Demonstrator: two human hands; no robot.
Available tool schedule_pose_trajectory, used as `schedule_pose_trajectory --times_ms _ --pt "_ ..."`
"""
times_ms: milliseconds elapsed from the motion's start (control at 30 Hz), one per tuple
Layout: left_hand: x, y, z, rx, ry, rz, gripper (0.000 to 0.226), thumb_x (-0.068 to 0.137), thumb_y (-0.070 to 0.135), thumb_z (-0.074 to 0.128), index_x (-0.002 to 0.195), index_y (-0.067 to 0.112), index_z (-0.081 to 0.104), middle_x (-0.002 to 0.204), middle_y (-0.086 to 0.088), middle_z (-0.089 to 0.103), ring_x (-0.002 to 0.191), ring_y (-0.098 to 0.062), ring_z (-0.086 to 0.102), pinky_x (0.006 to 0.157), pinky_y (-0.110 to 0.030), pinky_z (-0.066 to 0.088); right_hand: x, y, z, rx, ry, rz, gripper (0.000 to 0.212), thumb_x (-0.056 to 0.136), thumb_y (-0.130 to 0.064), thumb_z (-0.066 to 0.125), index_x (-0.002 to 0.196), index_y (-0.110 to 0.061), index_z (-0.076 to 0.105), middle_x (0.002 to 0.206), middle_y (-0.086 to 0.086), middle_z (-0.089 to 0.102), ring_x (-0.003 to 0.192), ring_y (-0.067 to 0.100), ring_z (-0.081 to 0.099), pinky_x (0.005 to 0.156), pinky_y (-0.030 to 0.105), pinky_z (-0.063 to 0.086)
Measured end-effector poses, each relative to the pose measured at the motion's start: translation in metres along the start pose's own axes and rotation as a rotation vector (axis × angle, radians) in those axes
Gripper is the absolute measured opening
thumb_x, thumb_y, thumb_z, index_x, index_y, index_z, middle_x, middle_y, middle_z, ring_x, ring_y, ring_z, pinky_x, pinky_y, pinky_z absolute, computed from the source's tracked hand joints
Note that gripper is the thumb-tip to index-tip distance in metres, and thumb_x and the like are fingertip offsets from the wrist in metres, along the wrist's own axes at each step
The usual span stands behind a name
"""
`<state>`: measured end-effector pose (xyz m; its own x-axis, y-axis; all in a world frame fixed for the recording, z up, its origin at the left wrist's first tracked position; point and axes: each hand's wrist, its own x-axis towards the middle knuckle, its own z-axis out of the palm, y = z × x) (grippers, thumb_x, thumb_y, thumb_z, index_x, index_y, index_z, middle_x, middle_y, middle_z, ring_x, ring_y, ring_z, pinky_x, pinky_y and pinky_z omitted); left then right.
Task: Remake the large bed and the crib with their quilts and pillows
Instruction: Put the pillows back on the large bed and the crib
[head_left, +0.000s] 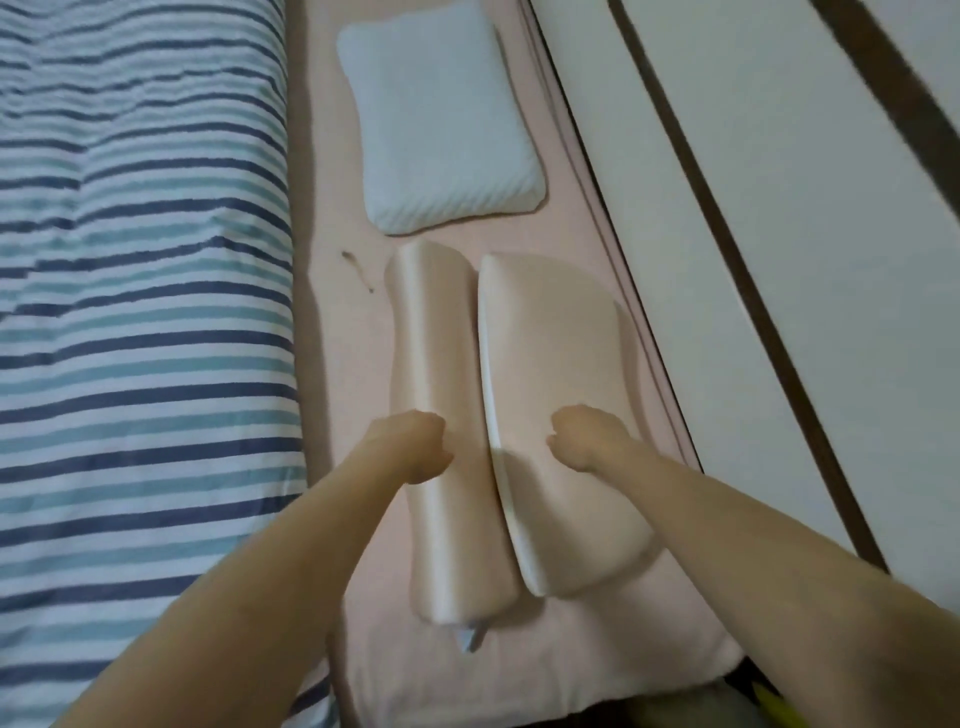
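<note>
Nearest, the left hand and right hand, fingers curled and seemingly holding nothing, press the pink pillow. Beyond it lies the white pillow; left of it, the striped quilt looks spread. The crib is not visible.

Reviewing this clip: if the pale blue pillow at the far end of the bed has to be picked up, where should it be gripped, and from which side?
Probably by the pale blue pillow's two long side edges, one hand each, reaching over the peach pillow. It lies flat on the pink sheet, all edges bare, with a free strip between it and the striped quilt.
</note>
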<state>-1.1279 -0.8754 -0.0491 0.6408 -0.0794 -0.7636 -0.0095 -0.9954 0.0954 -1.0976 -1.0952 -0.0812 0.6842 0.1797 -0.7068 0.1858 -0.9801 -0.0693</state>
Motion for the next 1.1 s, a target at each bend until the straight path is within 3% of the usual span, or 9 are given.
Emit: schedule_pose_trajectory --times_ms 100,300,433,633,667,700,733,867,1100 --pt "-0.064 -0.019 -0.020 -0.041 -0.021 0.029 0.051 0.099 0.043 0.041 0.143 0.017 0.039 0.145 -0.003 0.043 0.131 -0.023 0.044 0.108 -0.038 0.037 -0.044 -0.022 -0.034 -0.020 0.078 -0.002 0.025 0.093 -0.012 0.040 0.110 -0.007 0.058 0.117 0.012 0.061 0.102 0.031 0.059 0.072 0.028 0.040" --pt "-0.204 -0.106 -0.046 -0.145 0.185 -0.015 0.039 0.099 0.038 0.042 0.132 0.019 0.051 0.132 -0.001 0.055 0.117 -0.022 0.054 0.103 -0.037 0.043 -0.129 -0.120 -0.095 -0.093 0.221 -0.126 0.028 0.093 -0.018 0.040 0.112 -0.009 0.058 0.119 0.011 0.060 0.106 0.032 0.058 0.076 0.031 0.041" --pt "-0.296 -0.190 -0.025 -0.217 0.265 -0.101 0.043 0.098 0.039 0.044 0.137 0.020 0.046 0.133 -0.002 0.054 0.119 -0.022 0.051 0.099 -0.036 0.043 -0.185 -0.230 -0.107 -0.149 0.261 -0.271 0.028 0.096 -0.021 0.039 0.113 -0.009 0.058 0.117 0.010 0.060 0.105 0.030 0.058 0.076 0.032 0.043" --pt "-0.442 -0.316 0.077 -0.375 0.344 -0.374 0.042 0.097 0.044 0.044 0.134 0.024 0.050 0.134 0.001 0.053 0.120 -0.021 0.051 0.099 -0.037 0.043 -0.267 -0.442 -0.077 -0.211 0.264 -0.505 0.019 0.093 -0.017 0.039 0.081 -0.012 0.054 0.092 0.006 0.058 0.079 0.024 0.053 0.061 0.030 0.039" --pt "-0.476 -0.341 0.103 -0.397 0.355 -0.444 0.043 0.096 0.045 0.044 0.134 0.024 0.049 0.136 0.001 0.052 0.122 -0.022 0.050 0.100 -0.037 0.043 -0.282 -0.490 -0.069 -0.229 0.250 -0.558 0.018 0.093 -0.015 0.039 0.085 -0.010 0.055 0.093 0.006 0.059 0.079 0.024 0.053 0.060 0.030 0.039" --pt "-0.472 -0.340 0.109 -0.394 0.353 -0.430 0.044 0.096 0.045 0.043 0.135 0.024 0.048 0.137 0.000 0.051 0.124 -0.023 0.049 0.101 -0.037 0.042 -0.285 -0.492 -0.068 -0.221 0.232 -0.549 0.019 0.093 -0.015 0.040 0.091 -0.009 0.058 0.096 0.006 0.060 0.081 0.024 0.055 0.061 0.030 0.040" --pt "-0.525 -0.375 0.143 -0.442 0.358 -0.536 0.045 0.096 0.045 0.044 0.136 0.024 0.048 0.138 0.000 0.051 0.125 -0.023 0.049 0.102 -0.038 0.041 -0.310 -0.561 -0.051 -0.268 0.236 -0.665 0.021 0.093 -0.016 0.040 0.096 -0.008 0.060 0.101 0.008 0.062 0.087 0.026 0.058 0.065 0.030 0.043" --pt "-0.646 -0.440 0.227 -0.546 0.351 -0.747 0.041 0.095 0.039 0.045 0.130 0.018 0.054 0.133 -0.005 0.055 0.123 -0.024 0.051 0.098 -0.035 0.044 -0.387 -0.714 0.000 -0.431 0.320 -0.975 0.028 0.093 -0.021 0.043 0.106 -0.007 0.063 0.117 0.014 0.063 0.107 0.032 0.059 0.084 0.033 0.047" --pt "-0.805 -0.507 0.382 -0.842 0.385 -1.147 0.032 0.093 0.038 0.048 0.113 0.016 0.061 0.123 -0.006 0.060 0.110 -0.027 0.057 0.088 -0.036 0.048 -0.507 -0.912 0.112 -0.768 0.221 -1.379 0.029 0.093 -0.027 0.045 0.112 -0.010 0.060 0.120 0.013 0.060 0.107 0.033 0.059 0.085 0.035 0.049"
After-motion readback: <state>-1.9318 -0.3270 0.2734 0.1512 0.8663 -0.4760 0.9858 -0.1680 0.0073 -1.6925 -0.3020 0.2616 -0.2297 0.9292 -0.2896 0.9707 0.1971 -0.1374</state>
